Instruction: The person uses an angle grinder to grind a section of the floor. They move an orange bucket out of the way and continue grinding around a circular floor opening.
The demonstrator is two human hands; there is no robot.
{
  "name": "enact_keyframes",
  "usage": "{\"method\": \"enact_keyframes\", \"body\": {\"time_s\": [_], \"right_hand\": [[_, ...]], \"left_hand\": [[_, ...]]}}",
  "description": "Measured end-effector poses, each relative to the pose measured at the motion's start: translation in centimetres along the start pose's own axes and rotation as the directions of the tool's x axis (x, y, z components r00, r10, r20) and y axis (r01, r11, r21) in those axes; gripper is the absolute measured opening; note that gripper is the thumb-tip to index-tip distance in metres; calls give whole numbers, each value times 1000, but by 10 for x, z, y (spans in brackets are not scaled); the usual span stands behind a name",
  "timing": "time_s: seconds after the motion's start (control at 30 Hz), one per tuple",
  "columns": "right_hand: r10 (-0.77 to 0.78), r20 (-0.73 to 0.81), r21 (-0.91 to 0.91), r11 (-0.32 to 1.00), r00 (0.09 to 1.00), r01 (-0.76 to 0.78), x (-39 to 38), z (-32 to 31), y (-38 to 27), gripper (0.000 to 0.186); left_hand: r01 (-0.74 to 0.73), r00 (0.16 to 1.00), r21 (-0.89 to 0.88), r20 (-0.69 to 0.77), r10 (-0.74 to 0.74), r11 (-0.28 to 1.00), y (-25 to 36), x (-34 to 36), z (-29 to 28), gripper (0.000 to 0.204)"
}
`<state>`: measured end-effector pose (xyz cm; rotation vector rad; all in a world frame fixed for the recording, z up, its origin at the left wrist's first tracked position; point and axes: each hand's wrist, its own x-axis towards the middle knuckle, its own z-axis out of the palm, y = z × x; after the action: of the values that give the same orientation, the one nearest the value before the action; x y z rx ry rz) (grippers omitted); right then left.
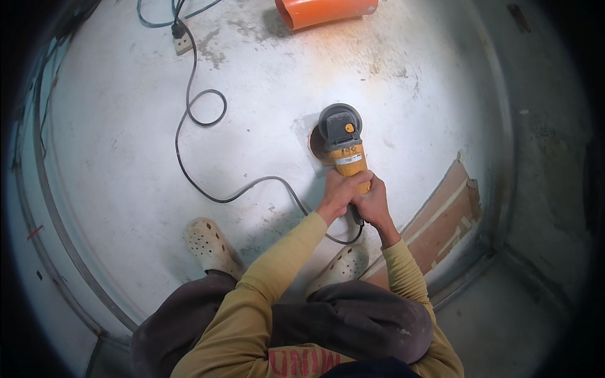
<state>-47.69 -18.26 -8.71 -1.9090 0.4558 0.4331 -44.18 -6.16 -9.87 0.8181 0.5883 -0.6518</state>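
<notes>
A yellow and grey angle grinder is gripped in both hands, its head pointing away from me. My left hand wraps round the left side of the yellow body. Close beside it, my right hand is closed round the rear of the body from the right. The dark round disc at the grinder's head is above the pale floor, at the far edge of a round brown hole. Whether the disc touches the floor I cannot tell. The black power cord leaves the grinder's rear end.
The cord loops across the floor to a white socket block at the far left. An orange pipe lies at the far side. A torn brown cardboard sheet lies to the right. My pale clogs stand near me. Walls rise left and right.
</notes>
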Motion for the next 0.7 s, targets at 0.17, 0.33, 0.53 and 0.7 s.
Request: {"method": "enact_keyframes", "body": {"time_s": [0.17,0.33,0.53,0.7], "right_hand": [[4,-7,45,999,1000,-3,3,0,3,52],[36,-21,62,998,999,-34,4,-5,3,52],[25,-35,75,997,999,-22,1,-8,12,52],[36,-41,98,995,999,-31,-1,-8,13,50]], "left_hand": [[-8,1000,11,11,8,1000,2,3,2,27],[-23,1000,18,3,23,1000,0,9,8,27],[34,999,32,31,-35,999,-8,11,9,28],[32,999,65,28,-34,997,-8,11,10,29]]}}
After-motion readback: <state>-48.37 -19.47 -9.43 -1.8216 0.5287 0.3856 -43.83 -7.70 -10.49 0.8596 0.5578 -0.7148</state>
